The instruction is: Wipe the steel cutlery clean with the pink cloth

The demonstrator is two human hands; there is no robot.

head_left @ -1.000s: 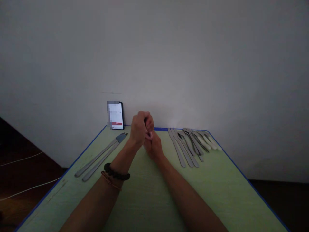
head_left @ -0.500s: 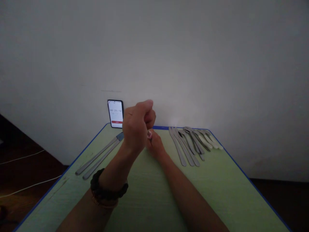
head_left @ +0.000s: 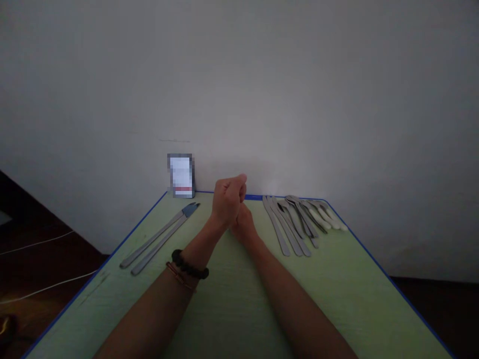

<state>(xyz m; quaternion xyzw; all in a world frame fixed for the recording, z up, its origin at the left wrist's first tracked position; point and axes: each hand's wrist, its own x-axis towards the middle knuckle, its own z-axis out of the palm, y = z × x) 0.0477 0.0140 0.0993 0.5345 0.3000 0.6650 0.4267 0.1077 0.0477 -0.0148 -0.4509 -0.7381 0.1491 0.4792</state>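
Observation:
My left hand (head_left: 228, 199) is a closed fist raised just above the far middle of the green table (head_left: 232, 314). It presses against my right hand (head_left: 246, 227), which lies right behind and under it with its fingers hidden. Whatever sits between the two hands is too dark to make out. A dark bead bracelet (head_left: 189, 269) and a thin band circle my left wrist.
Two long table knives (head_left: 159, 238) lie side by side at the left. A spread of several knives and spoons (head_left: 295, 222) lies at the far right. A lit phone (head_left: 180, 175) leans on the wall at the back edge. White cables (head_left: 45, 289) run over the floor at left.
My left fist rose toward the camera half a second ago and has dropped back down against the right hand. The cutlery has not moved.

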